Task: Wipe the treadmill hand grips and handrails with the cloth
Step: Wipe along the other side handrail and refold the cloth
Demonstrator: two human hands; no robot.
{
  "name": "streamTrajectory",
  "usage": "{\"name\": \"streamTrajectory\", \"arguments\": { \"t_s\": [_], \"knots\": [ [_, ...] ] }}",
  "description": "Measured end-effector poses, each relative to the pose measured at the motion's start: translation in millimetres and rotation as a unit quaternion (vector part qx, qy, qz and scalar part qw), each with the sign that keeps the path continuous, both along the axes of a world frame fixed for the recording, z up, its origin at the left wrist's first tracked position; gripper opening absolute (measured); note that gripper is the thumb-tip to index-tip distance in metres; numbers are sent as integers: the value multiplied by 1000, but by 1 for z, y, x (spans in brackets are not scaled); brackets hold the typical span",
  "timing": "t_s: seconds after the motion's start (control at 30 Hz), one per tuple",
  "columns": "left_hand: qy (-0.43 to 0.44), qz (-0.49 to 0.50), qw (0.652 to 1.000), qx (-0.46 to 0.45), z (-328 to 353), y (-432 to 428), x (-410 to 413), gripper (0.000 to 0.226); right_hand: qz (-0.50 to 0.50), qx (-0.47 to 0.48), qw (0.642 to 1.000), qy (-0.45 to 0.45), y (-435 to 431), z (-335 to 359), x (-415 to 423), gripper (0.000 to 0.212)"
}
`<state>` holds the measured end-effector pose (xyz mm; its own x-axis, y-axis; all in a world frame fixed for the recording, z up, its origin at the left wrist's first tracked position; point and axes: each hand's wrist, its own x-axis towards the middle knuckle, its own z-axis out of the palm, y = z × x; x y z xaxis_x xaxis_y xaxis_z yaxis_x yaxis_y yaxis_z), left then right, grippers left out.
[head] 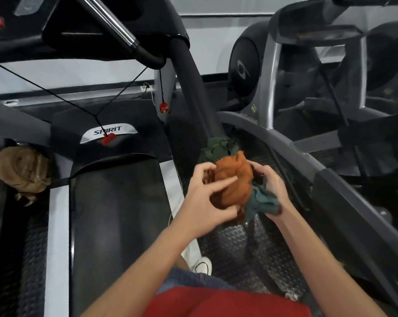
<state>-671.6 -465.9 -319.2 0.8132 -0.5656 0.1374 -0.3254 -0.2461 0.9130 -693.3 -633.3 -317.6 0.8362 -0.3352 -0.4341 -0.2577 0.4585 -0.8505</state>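
Note:
A bunched cloth [233, 179], orange with dark green parts, sits between both hands at the centre right. My left hand [204, 197] presses its fingers against the cloth's left side, thumb under it. My right hand [271, 186] grips the cloth from the right, fingers curled round the green part. The cloth's top end lies against the lower end of the treadmill's black right handrail [188, 72], which slopes up to the console. A chrome hand grip bar [111, 21] runs across the top left.
The black treadmill belt [117, 225] and motor cover marked SPIRIT [108, 132] lie on the left. Red safety clips hang on cords [163, 108]. A tan bundle [21, 172] sits at far left. Elliptical machines [285, 88] stand to the right.

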Motion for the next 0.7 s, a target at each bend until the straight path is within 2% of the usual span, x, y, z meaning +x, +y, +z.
{"name": "streamTrajectory", "arguments": {
  "t_s": [0.1, 0.17, 0.3, 0.43, 0.5, 0.6, 0.7],
  "knots": [
    [11, 8, 1000, -3, 0, -2, 8, 43, 3, 23, 1000, 5, 0, 1, -1, 42],
    [-8, 37, 999, -12, 5, -6, 26, 37, -6, 27, 1000, 9, 0, -1, 0, 35],
    [-46, 80, 996, 12, 14, -12, 57, 26, -36, -25, 999, 4, 4, -1, 0, 34],
    [-44, 39, 998, 16, 11, -7, 30, 35, -32, 11, 999, 29, 1, -3, 1, 29],
    [-60, -4, 998, 23, 4, -2, 3, 40, -20, -24, 998, 51, -3, -7, 5, 28],
    [-71, -32, 996, 45, 1, 0, -7, 34, -33, -99, 992, 69, -6, -7, 7, 23],
    [-90, -25, 995, 44, 0, -3, 18, 30, -24, -55, 996, 60, -3, -4, 3, 28]
  ]
}}
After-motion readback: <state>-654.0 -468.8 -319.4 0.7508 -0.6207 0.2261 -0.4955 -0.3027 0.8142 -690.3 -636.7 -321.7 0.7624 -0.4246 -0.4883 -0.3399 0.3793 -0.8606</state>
